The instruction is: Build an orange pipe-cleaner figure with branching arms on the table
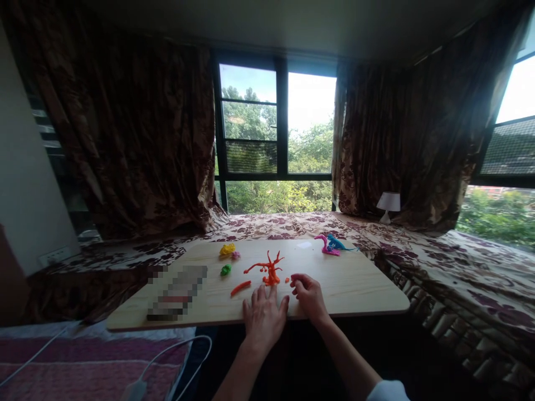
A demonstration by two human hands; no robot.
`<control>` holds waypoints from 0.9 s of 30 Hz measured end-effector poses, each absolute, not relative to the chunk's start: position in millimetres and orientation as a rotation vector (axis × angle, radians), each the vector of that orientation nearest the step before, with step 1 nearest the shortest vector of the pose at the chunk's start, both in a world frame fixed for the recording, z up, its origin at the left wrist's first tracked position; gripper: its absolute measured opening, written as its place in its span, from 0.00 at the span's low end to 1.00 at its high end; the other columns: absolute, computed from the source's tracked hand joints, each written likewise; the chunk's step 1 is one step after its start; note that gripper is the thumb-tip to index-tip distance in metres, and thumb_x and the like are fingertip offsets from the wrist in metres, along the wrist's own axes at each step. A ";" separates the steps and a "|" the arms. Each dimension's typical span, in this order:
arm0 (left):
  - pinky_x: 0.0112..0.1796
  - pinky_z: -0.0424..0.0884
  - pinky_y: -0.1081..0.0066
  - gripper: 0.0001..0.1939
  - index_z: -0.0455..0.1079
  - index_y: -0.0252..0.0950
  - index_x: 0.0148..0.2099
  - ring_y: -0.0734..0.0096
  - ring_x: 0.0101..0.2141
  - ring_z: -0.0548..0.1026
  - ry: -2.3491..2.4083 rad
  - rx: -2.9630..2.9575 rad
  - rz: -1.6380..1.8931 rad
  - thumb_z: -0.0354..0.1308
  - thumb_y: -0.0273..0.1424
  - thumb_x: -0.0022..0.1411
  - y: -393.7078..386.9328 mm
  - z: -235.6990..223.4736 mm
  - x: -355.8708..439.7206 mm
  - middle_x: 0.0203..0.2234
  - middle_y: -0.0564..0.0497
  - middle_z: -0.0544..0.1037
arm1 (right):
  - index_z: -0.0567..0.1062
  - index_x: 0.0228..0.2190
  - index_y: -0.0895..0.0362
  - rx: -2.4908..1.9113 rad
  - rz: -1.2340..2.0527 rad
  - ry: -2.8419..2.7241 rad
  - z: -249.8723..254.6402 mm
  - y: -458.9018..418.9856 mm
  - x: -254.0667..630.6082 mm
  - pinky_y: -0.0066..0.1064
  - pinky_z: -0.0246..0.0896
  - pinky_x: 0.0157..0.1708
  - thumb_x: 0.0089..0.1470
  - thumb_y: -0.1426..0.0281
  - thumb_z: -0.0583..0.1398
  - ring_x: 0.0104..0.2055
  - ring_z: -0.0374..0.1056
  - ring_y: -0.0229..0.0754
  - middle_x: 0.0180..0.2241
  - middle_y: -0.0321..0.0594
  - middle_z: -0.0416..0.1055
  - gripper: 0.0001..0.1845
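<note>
Pale wood-grain tabletop (pixel 355 287) with rounded front corners is carrying everything. Orange branching figure (pixel 272 275) is standing upright near the middle; small orange bit (pixel 287 280) is lying just right of its base. Orange roll (pixel 241 288) is lying to its left, slanting. Green lump (pixel 226 270) is sitting behind the roll; yellow lump (pixel 227 249) and small pink lump (pixel 236 255) are sitting farther back, side by side. Magenta figure (pixel 325 247) and blue figure (pixel 335 243) are sitting back right, overlapping in view. Pixelated item (pixel 178 295) is lying at left, unreadable.
</note>
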State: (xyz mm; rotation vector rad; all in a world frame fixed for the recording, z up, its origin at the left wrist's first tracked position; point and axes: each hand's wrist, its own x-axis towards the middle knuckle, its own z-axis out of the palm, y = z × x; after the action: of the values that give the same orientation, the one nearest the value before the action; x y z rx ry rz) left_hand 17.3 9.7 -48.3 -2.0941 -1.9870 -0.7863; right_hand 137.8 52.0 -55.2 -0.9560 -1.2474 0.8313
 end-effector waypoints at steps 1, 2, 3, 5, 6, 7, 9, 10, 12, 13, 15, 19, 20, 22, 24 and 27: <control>0.51 0.48 0.49 0.28 0.58 0.39 0.57 0.53 0.54 0.55 -2.006 -2.096 -0.708 0.37 0.46 0.59 13.5 -50.1 16.9 0.54 0.40 0.61 | 0.73 0.32 0.60 -0.948 0.842 -1.241 -55.3 52.4 138.6 0.25 0.59 0.21 0.46 0.67 0.53 0.22 0.64 0.34 0.25 0.38 0.70 0.13; 0.51 0.46 0.48 0.30 0.57 0.39 0.57 0.52 0.55 0.54 -2.016 -2.111 -0.648 0.36 0.48 0.59 17.3 -51.8 15.6 0.55 0.40 0.60 | 0.72 0.33 0.60 -0.941 0.854 -1.232 -55.4 53.3 140.5 0.25 0.59 0.21 0.46 0.67 0.53 0.22 0.64 0.35 0.26 0.38 0.71 0.13; 0.51 0.45 0.47 0.30 0.56 0.39 0.58 0.52 0.56 0.52 -2.018 -2.134 -0.606 0.34 0.49 0.59 21.1 -53.3 13.4 0.56 0.40 0.59 | 0.72 0.34 0.60 -0.940 0.861 -1.225 -55.3 54.7 143.7 0.25 0.59 0.20 0.47 0.67 0.53 0.23 0.65 0.35 0.26 0.39 0.71 0.14; 0.51 0.45 0.46 0.31 0.55 0.40 0.58 0.52 0.56 0.51 -2.010 -2.182 -0.568 0.32 0.50 0.59 28.1 -55.2 6.8 0.57 0.41 0.57 | 0.71 0.37 0.61 -0.975 0.829 -1.228 -55.0 59.7 154.0 0.25 0.60 0.21 0.48 0.66 0.52 0.24 0.66 0.36 0.28 0.41 0.72 0.16; 0.51 0.44 0.46 0.31 0.55 0.41 0.58 0.52 0.57 0.51 -1.993 -2.209 -0.563 0.32 0.50 0.59 31.4 -55.4 2.7 0.57 0.42 0.57 | 0.71 0.39 0.61 -1.026 0.772 -1.262 -54.8 63.3 160.9 0.26 0.61 0.22 0.49 0.66 0.50 0.25 0.66 0.36 0.30 0.42 0.72 0.18; 0.52 0.44 0.46 0.31 0.55 0.41 0.58 0.53 0.57 0.51 -1.967 -2.240 -0.561 0.32 0.50 0.59 34.7 -55.2 -1.9 0.57 0.43 0.56 | 0.70 0.40 0.62 -1.090 0.695 -1.313 -54.6 67.4 168.4 0.27 0.62 0.24 0.50 0.67 0.49 0.27 0.67 0.37 0.31 0.43 0.72 0.19; 0.52 0.45 0.48 0.30 0.55 0.42 0.58 0.55 0.57 0.52 -1.896 -2.316 -0.552 0.33 0.49 0.60 41.9 -54.0 -12.1 0.57 0.44 0.57 | 0.71 0.40 0.61 -1.228 0.523 -1.453 -54.1 76.3 182.9 0.28 0.63 0.30 0.50 0.68 0.48 0.30 0.68 0.38 0.33 0.43 0.72 0.19; 0.53 0.45 0.49 0.29 0.56 0.42 0.57 0.56 0.57 0.52 -1.857 -2.354 -0.549 0.33 0.48 0.60 45.7 -53.1 -17.3 0.57 0.44 0.58 | 0.73 0.38 0.61 -1.274 0.461 -1.514 -53.7 80.7 188.6 0.29 0.62 0.33 0.49 0.69 0.50 0.32 0.68 0.38 0.33 0.43 0.72 0.18; 0.53 0.46 0.50 0.27 0.58 0.43 0.56 0.58 0.56 0.54 -1.782 -2.413 -0.555 0.35 0.46 0.60 53.1 -51.6 -26.9 0.56 0.45 0.59 | 0.76 0.33 0.59 -1.317 0.401 -1.603 -52.8 88.0 195.1 0.29 0.61 0.37 0.45 0.72 0.53 0.33 0.68 0.39 0.33 0.42 0.72 0.14; 0.53 0.47 0.51 0.26 0.59 0.43 0.56 0.58 0.56 0.55 -1.753 -2.424 -0.571 0.36 0.46 0.60 56.1 -51.2 -30.9 0.56 0.45 0.59 | 0.77 0.31 0.58 -1.324 0.395 -1.633 -52.3 90.6 195.8 0.28 0.60 0.37 0.43 0.73 0.54 0.33 0.68 0.39 0.33 0.41 0.72 0.13; 0.53 0.50 0.52 0.24 0.60 0.42 0.55 0.58 0.55 0.57 -1.711 -2.426 -0.628 0.38 0.44 0.61 59.4 -51.3 -36.7 0.55 0.43 0.60 | 0.78 0.28 0.56 -1.341 0.374 -1.696 -51.5 93.4 193.4 0.27 0.59 0.36 0.43 0.73 0.56 0.32 0.67 0.38 0.32 0.40 0.72 0.11; 0.52 0.54 0.56 0.22 0.64 0.39 0.52 0.60 0.54 0.59 -1.640 -2.418 -0.811 0.42 0.41 0.60 51.2 -54.5 -39.4 0.53 0.43 0.63 | 0.78 0.25 0.55 -1.364 0.327 -1.767 -51.2 88.8 187.0 0.27 0.57 0.37 0.45 0.70 0.56 0.33 0.67 0.38 0.30 0.40 0.71 0.10; 0.52 0.54 0.57 0.21 0.65 0.38 0.51 0.61 0.53 0.59 -1.634 -2.409 -0.865 0.43 0.41 0.60 46.3 -55.4 -38.5 0.53 0.43 0.64 | 0.78 0.25 0.55 -1.370 0.303 -1.780 -51.2 86.1 186.7 0.27 0.57 0.37 0.45 0.69 0.57 0.33 0.66 0.39 0.30 0.40 0.71 0.09; 0.52 0.56 0.57 0.19 0.66 0.37 0.49 0.61 0.52 0.61 -1.642 -2.383 -0.984 0.45 0.39 0.59 34.6 -56.4 -34.4 0.51 0.44 0.66 | 0.78 0.25 0.55 -1.377 0.237 -1.808 -50.9 79.7 187.2 0.28 0.56 0.38 0.45 0.69 0.58 0.35 0.66 0.40 0.30 0.40 0.71 0.08; 0.50 0.58 0.58 0.18 0.68 0.37 0.47 0.61 0.49 0.64 -1.637 -2.386 -1.125 0.47 0.37 0.58 22.7 -55.6 -26.6 0.48 0.44 0.68 | 0.77 0.24 0.55 -1.356 0.197 -1.832 -49.2 72.6 187.5 0.28 0.57 0.37 0.46 0.70 0.58 0.34 0.66 0.39 0.29 0.39 0.71 0.07; 0.48 0.61 0.62 0.15 0.70 0.37 0.44 0.64 0.45 0.67 -1.581 -2.477 -1.411 0.48 0.35 0.57 10.9 -50.0 -8.6 0.42 0.46 0.71 | 0.76 0.26 0.56 -1.225 0.285 -1.822 -43.4 60.4 183.7 0.27 0.59 0.32 0.48 0.69 0.57 0.29 0.66 0.37 0.28 0.38 0.71 0.08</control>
State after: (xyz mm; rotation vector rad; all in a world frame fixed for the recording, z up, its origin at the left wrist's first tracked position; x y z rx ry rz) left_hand -8.6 10.9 -50.0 -2.4766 -1.5812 -1.4108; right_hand 183.7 60.4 -43.4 -1.2250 -1.8222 0.2847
